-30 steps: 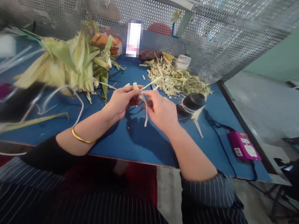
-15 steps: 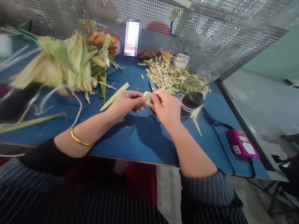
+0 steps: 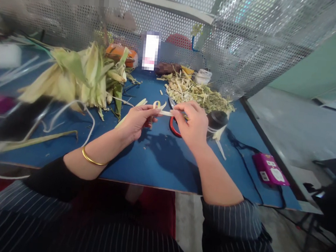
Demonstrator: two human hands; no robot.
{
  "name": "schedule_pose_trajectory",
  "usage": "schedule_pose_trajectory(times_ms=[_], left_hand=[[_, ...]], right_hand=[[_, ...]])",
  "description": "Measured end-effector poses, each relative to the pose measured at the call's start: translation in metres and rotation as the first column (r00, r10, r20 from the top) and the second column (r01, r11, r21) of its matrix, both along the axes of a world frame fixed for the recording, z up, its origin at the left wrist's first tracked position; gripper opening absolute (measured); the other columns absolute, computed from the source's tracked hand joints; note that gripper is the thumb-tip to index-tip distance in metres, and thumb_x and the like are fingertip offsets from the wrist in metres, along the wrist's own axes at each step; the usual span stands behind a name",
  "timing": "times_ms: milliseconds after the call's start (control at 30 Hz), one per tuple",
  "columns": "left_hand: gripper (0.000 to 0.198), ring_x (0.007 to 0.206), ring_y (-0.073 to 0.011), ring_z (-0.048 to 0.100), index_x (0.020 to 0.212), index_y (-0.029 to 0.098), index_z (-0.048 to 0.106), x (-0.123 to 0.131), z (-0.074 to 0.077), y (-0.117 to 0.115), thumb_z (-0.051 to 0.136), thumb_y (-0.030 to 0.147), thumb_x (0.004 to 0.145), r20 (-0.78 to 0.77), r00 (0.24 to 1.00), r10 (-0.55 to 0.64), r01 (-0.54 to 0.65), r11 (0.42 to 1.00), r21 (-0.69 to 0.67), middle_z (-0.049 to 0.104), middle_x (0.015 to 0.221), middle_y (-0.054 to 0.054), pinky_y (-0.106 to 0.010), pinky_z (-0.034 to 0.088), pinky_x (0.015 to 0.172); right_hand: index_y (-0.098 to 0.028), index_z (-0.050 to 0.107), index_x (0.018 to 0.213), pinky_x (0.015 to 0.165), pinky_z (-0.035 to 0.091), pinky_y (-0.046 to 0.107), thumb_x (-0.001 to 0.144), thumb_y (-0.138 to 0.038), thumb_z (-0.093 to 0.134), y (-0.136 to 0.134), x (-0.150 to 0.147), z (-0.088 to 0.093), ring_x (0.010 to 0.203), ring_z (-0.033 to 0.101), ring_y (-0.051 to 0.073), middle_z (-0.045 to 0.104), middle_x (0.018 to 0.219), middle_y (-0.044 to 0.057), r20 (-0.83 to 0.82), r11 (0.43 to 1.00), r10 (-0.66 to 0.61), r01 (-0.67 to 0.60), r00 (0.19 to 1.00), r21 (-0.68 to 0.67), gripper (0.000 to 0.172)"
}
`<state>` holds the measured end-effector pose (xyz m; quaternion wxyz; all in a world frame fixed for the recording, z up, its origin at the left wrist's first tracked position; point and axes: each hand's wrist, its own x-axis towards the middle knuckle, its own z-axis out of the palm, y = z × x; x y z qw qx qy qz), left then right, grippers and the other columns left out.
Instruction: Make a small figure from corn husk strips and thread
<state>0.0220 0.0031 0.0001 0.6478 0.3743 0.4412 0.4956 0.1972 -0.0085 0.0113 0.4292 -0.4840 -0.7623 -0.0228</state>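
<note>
A pale husk strip is stretched between my two hands, with a small loop standing up at its left end. My left hand pinches the looped end between thumb and fingers. The other end is gripped by the thumb and fingertips of my right hand. Red-handled scissors lie on the blue table, partly behind my right hand. Just right of that hand stands a black spool with pale cord around it. Another husk strip lies behind my left hand.
Corn husks are heaped at the left, near a white cable. Husk scraps lie at the back beside a white cup. A purple packet sits at the right edge. Mesh rises behind.
My hands have moved apart, so the strip between them now shows stretched out with a loop. More of the red scissor handle is visible. The camera view has tilted slightly.
</note>
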Motion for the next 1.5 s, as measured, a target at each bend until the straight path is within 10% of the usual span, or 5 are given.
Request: schedule_pose_trajectory(times_ms=[267, 467, 600, 767, 1500], left_hand=[[0.012, 0.062, -0.0092, 0.062, 0.078, 0.016, 0.066, 0.002, -0.002, -0.001, 0.074, 0.02, 0.069, 0.074, 0.997, 0.003, 0.001, 0.998, -0.06, 0.067, 0.075, -0.004, -0.018, 0.042, 0.046], [0.013, 0.056, -0.0069, 0.057, 0.079, 0.017, 0.067, 0.003, -0.004, -0.002, 0.071, 0.027, 0.072, -0.05, 0.998, 0.028, -0.024, 0.997, 0.072, 0.068, 0.077, -0.004, -0.018, 0.038, 0.044], [0.019, 0.059, -0.0077, 0.059, 0.084, 0.017, 0.071, 0.002, -0.006, -0.001, 0.073, 0.03, 0.071, -0.086, 0.995, 0.046, -0.038, 0.995, 0.094, 0.068, 0.077, -0.005, -0.018, 0.034, 0.043], [0.018, 0.059, -0.0071, 0.057, 0.082, 0.017, 0.072, 0.003, -0.005, -0.001, 0.073, 0.029, 0.07, -0.12, 0.993, 0.018, -0.004, 0.993, 0.117, 0.069, 0.08, -0.005, -0.017, 0.03, 0.041], [0.016, 0.044, -0.0042, 0.039, 0.082, 0.014, 0.074, 0.006, 0.002, -0.004, 0.072, 0.025, 0.071, -0.299, 0.948, 0.107, -0.042, 0.976, 0.215, 0.058, 0.054, 0.002, -0.022, 0.033, 0.045]], right_hand=[[-0.022, 0.063, 0.081, 0.085, 0.035, 0.038, 0.091, -0.025, 0.051, -0.004, -0.006, -0.003, 0.082, 0.057, 0.019, 0.065, 0.084, 0.003, 0.323, 0.985, -0.018, -0.039, 0.946, 0.168, 0.015], [-0.019, 0.06, 0.076, 0.07, 0.041, 0.032, 0.085, -0.031, 0.058, -0.011, -0.021, -0.009, 0.067, 0.055, 0.016, 0.062, 0.071, 0.001, -0.129, 0.923, 0.147, -0.183, 0.981, -0.337, 0.015], [-0.018, 0.06, 0.078, 0.059, 0.044, 0.028, 0.078, -0.043, 0.065, -0.002, -0.023, -0.019, 0.059, 0.055, 0.012, 0.06, 0.069, 0.0, -0.715, 0.638, -0.125, -0.496, 0.688, -0.589, 0.026], [-0.018, 0.063, 0.085, 0.053, 0.042, 0.025, 0.072, -0.038, 0.071, 0.008, -0.018, -0.021, 0.053, 0.049, 0.008, 0.055, 0.067, -0.003, -0.883, 0.776, -0.295, -0.448, 0.364, -0.444, 0.025], [-0.018, 0.059, 0.066, 0.048, 0.038, 0.023, 0.078, -0.027, 0.063, -0.004, -0.016, -0.007, 0.046, 0.049, 0.008, 0.054, 0.054, -0.004, -0.528, 0.838, -0.031, -0.265, 0.849, -0.476, 0.016]])
